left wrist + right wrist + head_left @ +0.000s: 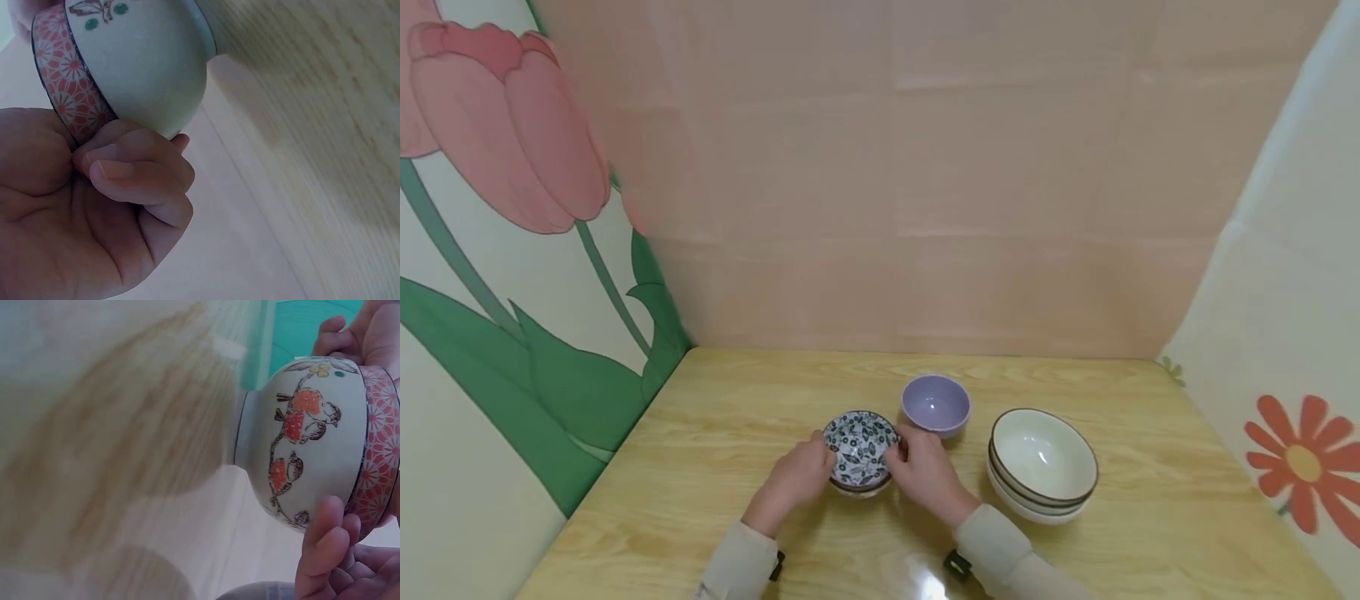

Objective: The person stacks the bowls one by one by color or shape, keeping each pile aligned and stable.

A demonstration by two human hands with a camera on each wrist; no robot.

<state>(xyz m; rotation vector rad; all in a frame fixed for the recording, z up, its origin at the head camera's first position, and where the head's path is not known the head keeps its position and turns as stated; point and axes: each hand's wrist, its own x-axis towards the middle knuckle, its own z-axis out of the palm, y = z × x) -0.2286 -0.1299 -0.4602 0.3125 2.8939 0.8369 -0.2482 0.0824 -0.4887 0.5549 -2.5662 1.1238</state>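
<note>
Both hands hold a small bowl (859, 442) by its rim, near the middle of the table. Inside it carries a dark floral pattern. The right wrist view shows its outside, with birds on a branch and a red patterned band under the rim. On the left edge, the left hand (797, 475) pinches the rim between thumb and curled fingers. My right hand (928, 475) grips the opposite edge. The bowl's foot (244, 428) is close to the table; whether it touches cannot be told. Just behind the right hand stands a purple bowl (936, 402).
To the right, a stack of several cream bowls (1045, 454) with brown rims stands on the wooden table (700, 467). A pink-beige backdrop (895, 208) rises along the table's far edge. Printed sheets with a tulip (512, 125) and a red flower (1303, 462) flank it.
</note>
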